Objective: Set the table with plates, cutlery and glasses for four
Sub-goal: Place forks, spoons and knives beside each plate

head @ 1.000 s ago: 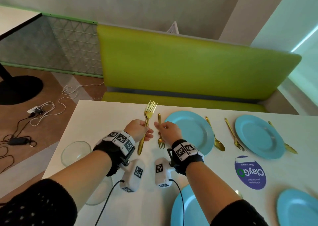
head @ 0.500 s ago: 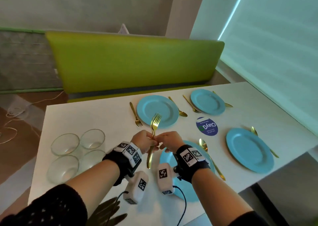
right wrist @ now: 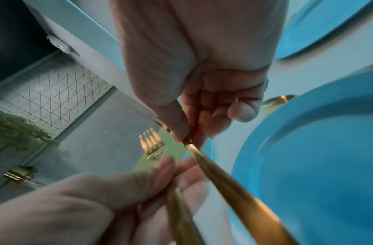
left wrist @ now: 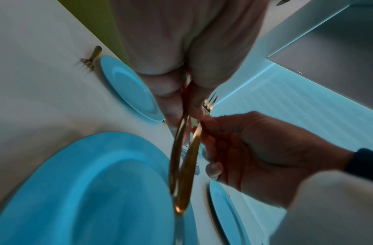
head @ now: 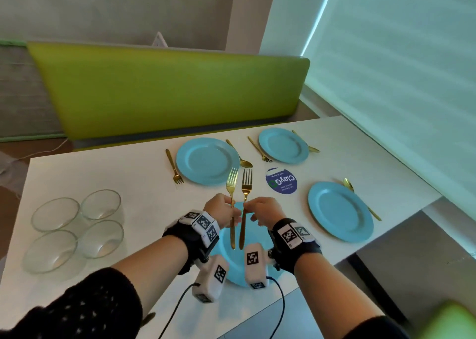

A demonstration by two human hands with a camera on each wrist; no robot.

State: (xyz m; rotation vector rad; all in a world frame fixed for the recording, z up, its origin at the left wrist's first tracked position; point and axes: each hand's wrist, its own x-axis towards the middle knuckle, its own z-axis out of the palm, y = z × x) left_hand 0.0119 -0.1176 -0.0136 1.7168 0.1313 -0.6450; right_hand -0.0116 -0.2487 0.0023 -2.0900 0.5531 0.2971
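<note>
My left hand [head: 224, 209] pinches a gold fork [head: 231, 184] by the handle, tines up. Close beside it, my right hand [head: 257, 208] pinches a second gold fork [head: 246, 181] the same way. Both forks hang over the near blue plate [head: 231, 266], which my wrists partly hide. In the left wrist view the two handles [left wrist: 177, 157] nearly touch above that plate [left wrist: 87, 190]. The right wrist view shows my thumb and finger on the right fork's handle [right wrist: 233, 190]. Three more blue plates [head: 207, 160] [head: 283, 145] [head: 340, 211] lie on the white table [head: 103, 168].
A fork [head: 175, 167] lies left of the far left plate, a spoon [head: 240, 155] right of it. The far right plate has a fork [head: 260, 150] and a spoon [head: 306, 141]; a spoon [head: 360, 199] flanks the near right plate. Several glasses [head: 100, 204] stand at left. A green bench [head: 167, 91] runs behind.
A second ago my right hand was at a fork beside the far left plate. Both hands then met over the near plate, and now each holds its own fork, slightly apart.
</note>
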